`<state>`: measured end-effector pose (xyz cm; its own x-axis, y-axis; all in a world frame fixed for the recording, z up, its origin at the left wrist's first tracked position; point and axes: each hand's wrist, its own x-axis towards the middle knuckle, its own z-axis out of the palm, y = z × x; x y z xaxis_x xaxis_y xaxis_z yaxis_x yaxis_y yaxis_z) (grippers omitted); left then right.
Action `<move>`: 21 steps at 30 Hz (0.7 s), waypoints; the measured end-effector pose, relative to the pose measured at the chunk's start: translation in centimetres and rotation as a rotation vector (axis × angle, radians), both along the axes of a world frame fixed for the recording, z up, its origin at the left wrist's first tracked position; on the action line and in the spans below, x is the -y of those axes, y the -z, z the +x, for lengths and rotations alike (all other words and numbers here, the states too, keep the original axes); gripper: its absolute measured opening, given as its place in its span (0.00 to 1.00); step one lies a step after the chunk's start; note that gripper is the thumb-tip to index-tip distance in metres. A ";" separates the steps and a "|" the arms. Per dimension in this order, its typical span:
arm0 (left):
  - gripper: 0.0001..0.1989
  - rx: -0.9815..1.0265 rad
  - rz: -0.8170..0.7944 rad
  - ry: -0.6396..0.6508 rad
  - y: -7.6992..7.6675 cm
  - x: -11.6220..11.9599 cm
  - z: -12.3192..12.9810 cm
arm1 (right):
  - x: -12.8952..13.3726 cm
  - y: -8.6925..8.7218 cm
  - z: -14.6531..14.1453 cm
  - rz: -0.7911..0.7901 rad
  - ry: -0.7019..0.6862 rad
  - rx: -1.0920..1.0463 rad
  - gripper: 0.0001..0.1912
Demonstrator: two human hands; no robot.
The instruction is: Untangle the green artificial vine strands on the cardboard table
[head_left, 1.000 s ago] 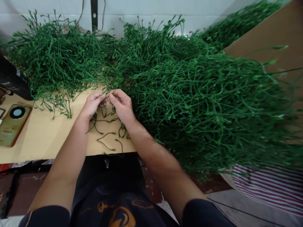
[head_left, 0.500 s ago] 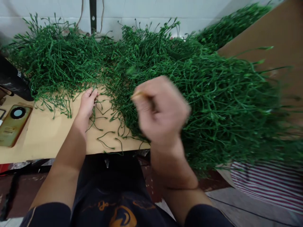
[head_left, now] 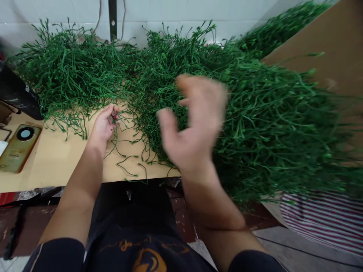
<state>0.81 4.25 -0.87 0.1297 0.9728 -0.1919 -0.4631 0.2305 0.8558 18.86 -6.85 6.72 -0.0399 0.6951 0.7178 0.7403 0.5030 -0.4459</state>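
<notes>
My left hand [head_left: 104, 124] rests low over the tabletop, thumb and fingers curled together. Thin green stems [head_left: 115, 138] show right beside its fingertips; whether any are pinched between them is hidden. Raised above the big heap of green plant-like stems [head_left: 272, 124], my right hand [head_left: 195, 121] is smeared by motion. Its thumb stands apart from the fingers and nothing shows in it. Another heap of the same stems [head_left: 73, 71] lies behind and left of my left hand. A few loose stems [head_left: 127, 170] lie near the table's front edge.
A gold phone [head_left: 19, 149] lies face down on the tan tabletop [head_left: 56, 158], at the left. Behind it leans a black container [head_left: 17, 92]. A cardboard sheet [head_left: 320, 45] stands at the right, above striped fabric [head_left: 320, 223]. A tiled wall [head_left: 170, 15] closes off the back.
My right hand has gone from closed, with a small yellowish thing at its fingertips, to open, its fingers lifted upward. My left hand has turned slightly and stayed in nearly the same place.
</notes>
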 end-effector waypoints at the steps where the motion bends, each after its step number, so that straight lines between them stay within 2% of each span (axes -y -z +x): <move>1: 0.11 0.009 0.008 0.014 -0.1 0.1 0.0 | -1.0 1.3 -1.6 -0.055 -0.028 0.037 0.29; 3: 0.13 0.030 0.038 0.039 -0.2 0.3 0.0 | -3.5 4.1 -4.1 -0.210 -0.116 0.090 0.32; 6: 0.14 0.053 0.064 0.041 -0.3 0.4 -0.1 | -7.0 7.6 -5.8 -0.478 -0.114 0.023 0.34; 9: 0.14 0.054 0.066 0.019 -0.2 0.3 0.1 | -8.7 9.4 -6.1 -0.678 -0.174 -0.128 0.24; 11: 0.13 0.059 0.060 0.020 -0.2 0.3 0.3 | -9.0 9.9 -6.0 -0.712 -0.226 -0.241 0.15; 15: 0.15 0.087 0.018 0.035 -0.4 0.1 0.4 | -8.9 10.1 -5.7 -0.638 -0.307 -0.461 0.03; 21: 0.15 0.035 -0.014 -0.048 -0.6 -0.2 -0.6 | -8.7 9.5 -5.1 -0.628 -0.330 -0.579 0.10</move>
